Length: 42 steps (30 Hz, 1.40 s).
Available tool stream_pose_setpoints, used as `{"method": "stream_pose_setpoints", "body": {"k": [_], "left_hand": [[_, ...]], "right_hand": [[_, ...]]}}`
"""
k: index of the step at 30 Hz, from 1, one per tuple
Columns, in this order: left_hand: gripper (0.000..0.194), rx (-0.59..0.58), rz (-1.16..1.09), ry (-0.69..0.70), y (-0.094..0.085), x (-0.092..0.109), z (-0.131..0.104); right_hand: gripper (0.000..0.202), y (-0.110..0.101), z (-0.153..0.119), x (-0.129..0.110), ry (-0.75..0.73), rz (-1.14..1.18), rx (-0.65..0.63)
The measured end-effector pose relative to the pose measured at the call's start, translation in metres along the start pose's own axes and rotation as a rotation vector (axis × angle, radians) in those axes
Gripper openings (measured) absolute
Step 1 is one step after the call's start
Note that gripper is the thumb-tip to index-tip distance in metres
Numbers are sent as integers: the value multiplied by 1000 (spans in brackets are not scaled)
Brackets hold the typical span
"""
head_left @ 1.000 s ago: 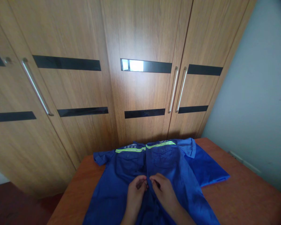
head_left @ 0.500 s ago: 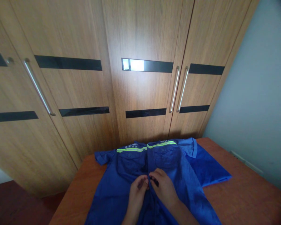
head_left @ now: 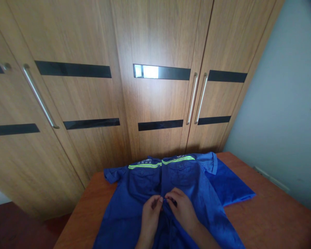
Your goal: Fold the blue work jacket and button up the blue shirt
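A blue short-sleeved work shirt (head_left: 134,193) lies spread front side up, its collar end away from me. Yellow-green reflective strips run across its chest above two flap pockets. At the front opening, about mid-shirt, my left hand (head_left: 151,209) pinches the edge of the cloth between thumb and finger. Close beside it, my right hand (head_left: 180,207) pinches the placket on the other side, fingertips almost meeting the left ones. Any button between the fingertips is too small to make out.
Under the shirt is a reddish-brown wooden table (head_left: 272,221). A folded bright blue cloth (head_left: 230,183) lies partly beneath the shirt's right side. Behind the table stands a wooden wardrobe (head_left: 155,100) with metal handles; a pale wall (head_left: 282,103) rises on the right.
Both hands stay at the shirt's front opening, with small finger movements at the placket edge. The fingertips have shifted slightly; the shirt lies as before.
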<state>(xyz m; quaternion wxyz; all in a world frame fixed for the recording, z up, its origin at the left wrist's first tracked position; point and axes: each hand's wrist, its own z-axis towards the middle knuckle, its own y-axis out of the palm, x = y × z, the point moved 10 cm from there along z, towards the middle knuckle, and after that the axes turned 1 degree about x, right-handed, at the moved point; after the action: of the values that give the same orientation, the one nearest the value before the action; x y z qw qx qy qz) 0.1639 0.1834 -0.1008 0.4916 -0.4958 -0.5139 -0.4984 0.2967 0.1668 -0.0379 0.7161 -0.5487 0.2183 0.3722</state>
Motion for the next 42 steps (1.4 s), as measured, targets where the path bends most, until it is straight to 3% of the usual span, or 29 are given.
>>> {"method": "stream_pose_setpoints", "body": {"k": [13,36,42], "left_hand": [[33,91,-13,44,-6,10,-3],[34,97,-31,67,-10,16,-3],[30,81,-37,78,-5,18,-5]], "right_hand": [[24,-1,-2,-9,-28,-115,7],[25,3,4,-4,-12,-82,12],[28,14,5,10,18,-46,-29]]}}
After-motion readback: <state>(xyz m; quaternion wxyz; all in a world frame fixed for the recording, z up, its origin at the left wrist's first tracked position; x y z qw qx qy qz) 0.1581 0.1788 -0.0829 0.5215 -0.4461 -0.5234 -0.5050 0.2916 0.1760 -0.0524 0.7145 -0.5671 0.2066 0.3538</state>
